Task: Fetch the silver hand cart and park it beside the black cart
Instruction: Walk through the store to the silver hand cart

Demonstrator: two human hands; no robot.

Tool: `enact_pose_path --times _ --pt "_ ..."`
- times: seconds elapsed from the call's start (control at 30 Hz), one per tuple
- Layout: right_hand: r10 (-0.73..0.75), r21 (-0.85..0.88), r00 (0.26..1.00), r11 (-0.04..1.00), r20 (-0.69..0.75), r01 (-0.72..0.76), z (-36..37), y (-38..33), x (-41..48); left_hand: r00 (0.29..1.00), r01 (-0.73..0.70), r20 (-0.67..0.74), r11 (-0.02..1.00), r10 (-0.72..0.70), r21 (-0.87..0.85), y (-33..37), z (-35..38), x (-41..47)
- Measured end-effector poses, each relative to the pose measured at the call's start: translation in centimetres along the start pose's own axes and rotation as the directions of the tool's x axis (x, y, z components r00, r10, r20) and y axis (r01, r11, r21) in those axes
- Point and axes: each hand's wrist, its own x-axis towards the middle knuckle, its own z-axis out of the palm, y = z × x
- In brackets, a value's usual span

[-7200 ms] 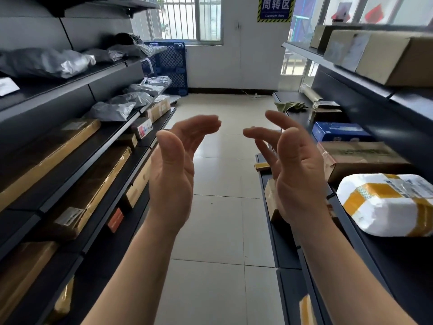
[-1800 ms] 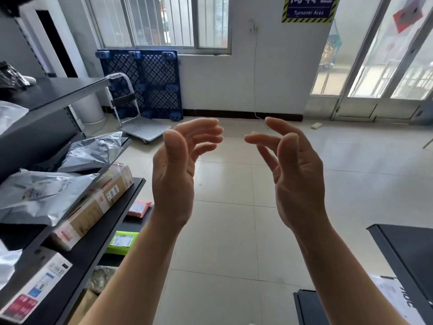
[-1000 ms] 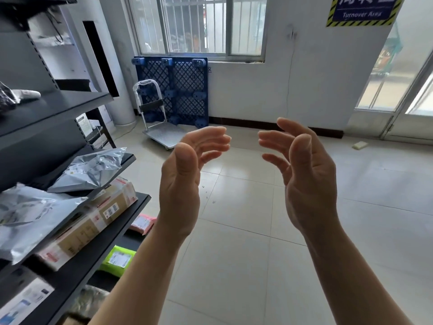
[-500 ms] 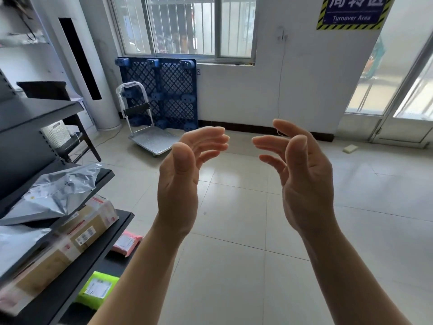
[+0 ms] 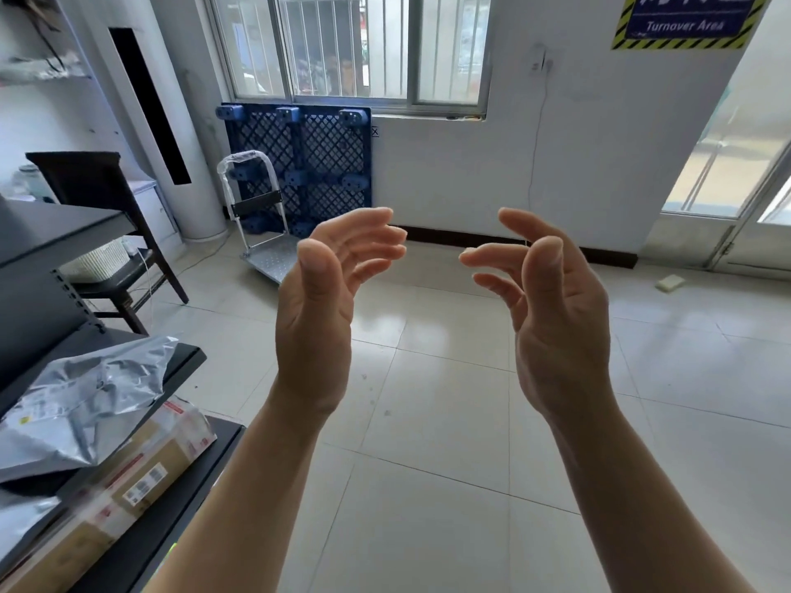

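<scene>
The silver hand cart (image 5: 269, 259) stands on the floor at the far wall, left of centre, its upright handle wrapped in plastic. It is parked in front of a blue pallet (image 5: 308, 164) that leans against the wall. My left hand (image 5: 329, 301) and my right hand (image 5: 543, 301) are raised in front of me, palms facing each other, fingers relaxed, holding nothing. The left hand partly hides the cart's platform. No black cart is in view.
A black shelf (image 5: 141, 528) with a silver bag (image 5: 81, 404) and cardboard boxes runs along my left. A dark chair (image 5: 111, 233) stands beyond it, beside a white column. Tiled floor stretches ahead; glass doors (image 5: 736, 173) are on the right.
I have walked out of the shelf aisle toward the far wall. The silver cart and blue pallet are nearer and larger. My hands keep the same raised, empty pose.
</scene>
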Motion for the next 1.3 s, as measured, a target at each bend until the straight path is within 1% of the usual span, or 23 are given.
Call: enact_pose_path --times 0.27,0.57,0.8,0.97,1.3 --pt "0.016 0.011 1.000 1.000 -0.001 -0.016 0.7 3.6 4.3 1.000 0.010 -0.002 1.000 -0.010 0.010 -3.9 -0.9 3.7" --pt "0.011 0.079 0.995 0.997 0.100 -0.019 2.0 8.2 10.5 0.996 -0.010 -0.087 0.997 0.017 0.079 -7.6 -1.8 8.2" --pt "0.017 0.109 0.988 0.993 0.154 -0.035 0.4 11.5 16.4 0.992 -0.001 -0.129 0.994 0.015 0.112 -11.4 0.4 12.5" --pt "0.007 0.141 0.987 0.990 0.164 -0.031 -1.6 13.5 20.3 0.990 -0.001 -0.141 0.990 0.021 0.141 -14.0 2.8 15.5" --pt "0.039 0.189 0.980 0.979 0.194 -0.076 -3.7 17.6 25.4 0.986 0.006 -0.165 0.986 0.021 0.165 -18.3 4.6 19.4"
